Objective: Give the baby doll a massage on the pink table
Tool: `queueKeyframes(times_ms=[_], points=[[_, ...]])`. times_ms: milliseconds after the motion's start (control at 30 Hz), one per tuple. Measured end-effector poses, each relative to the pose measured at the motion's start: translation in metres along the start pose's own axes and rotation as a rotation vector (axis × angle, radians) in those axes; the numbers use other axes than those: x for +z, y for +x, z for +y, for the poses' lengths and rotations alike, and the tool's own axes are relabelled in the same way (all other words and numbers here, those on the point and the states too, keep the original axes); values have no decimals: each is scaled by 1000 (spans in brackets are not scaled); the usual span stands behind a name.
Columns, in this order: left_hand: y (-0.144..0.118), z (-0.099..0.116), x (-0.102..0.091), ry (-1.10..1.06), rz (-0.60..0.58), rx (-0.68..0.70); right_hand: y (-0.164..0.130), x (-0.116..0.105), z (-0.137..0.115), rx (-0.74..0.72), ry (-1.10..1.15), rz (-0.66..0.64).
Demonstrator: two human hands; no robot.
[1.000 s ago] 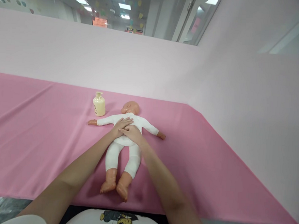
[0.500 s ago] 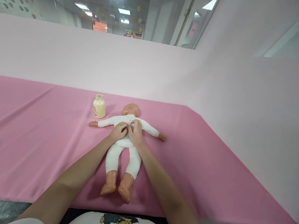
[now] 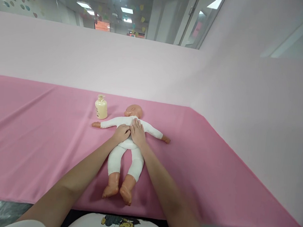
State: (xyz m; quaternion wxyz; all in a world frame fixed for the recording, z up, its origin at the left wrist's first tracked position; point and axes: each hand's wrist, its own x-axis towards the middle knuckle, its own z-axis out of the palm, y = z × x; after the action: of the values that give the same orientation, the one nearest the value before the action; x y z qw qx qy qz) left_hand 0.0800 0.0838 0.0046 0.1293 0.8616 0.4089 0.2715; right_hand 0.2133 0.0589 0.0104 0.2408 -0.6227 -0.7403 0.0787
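Note:
A baby doll (image 3: 125,160) with a white body, bare feet and brown hands lies on its back on the pink-covered surface, its head away from me and its arms spread. On the left of the doll's torso rests my left hand (image 3: 121,133), its fingers curled and closed; whatever may be in them is hidden. My right hand (image 3: 138,132) lies flat on the doll's chest, fingers stretched toward its neck. The two hands are side by side, nearly touching, and cover the middle of the torso.
A cream-coloured pump bottle (image 3: 101,107) stands beyond the doll's outstretched arm on the left. The pink cover (image 3: 47,147) meets a white wall (image 3: 118,62) at the back and right. Above the back wall is a glass panel (image 3: 163,17) with reflections.
My right hand's fingers, bent before, have straightened and now lie flat on the doll's chest. My left hand stays curled in about the same place. The doll and bottle have not moved.

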Motion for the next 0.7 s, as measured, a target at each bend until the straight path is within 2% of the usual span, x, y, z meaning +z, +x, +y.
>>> queueKeyframes(times_ms=[167, 300, 367, 467, 600, 700], points=[[-2, -3, -1, 14, 238, -145, -4, 4, -7, 139, -144, 72], [-2, -7, 3, 43, 279, -168, -12, -3, -20, 171, -228, 70], [-2, -8, 5, 43, 264, -172, -14, -7, -25, 128, -244, 66], [-4, -9, 5, 28, 216, -170, -16, -10, -27, -50, -224, 65], [-8, -8, -3, -27, 98, -16, -16, -11, -21, -270, -153, -64], [-9, -7, -8, -45, -36, 69, -15, -12, -17, -344, -105, -148]])
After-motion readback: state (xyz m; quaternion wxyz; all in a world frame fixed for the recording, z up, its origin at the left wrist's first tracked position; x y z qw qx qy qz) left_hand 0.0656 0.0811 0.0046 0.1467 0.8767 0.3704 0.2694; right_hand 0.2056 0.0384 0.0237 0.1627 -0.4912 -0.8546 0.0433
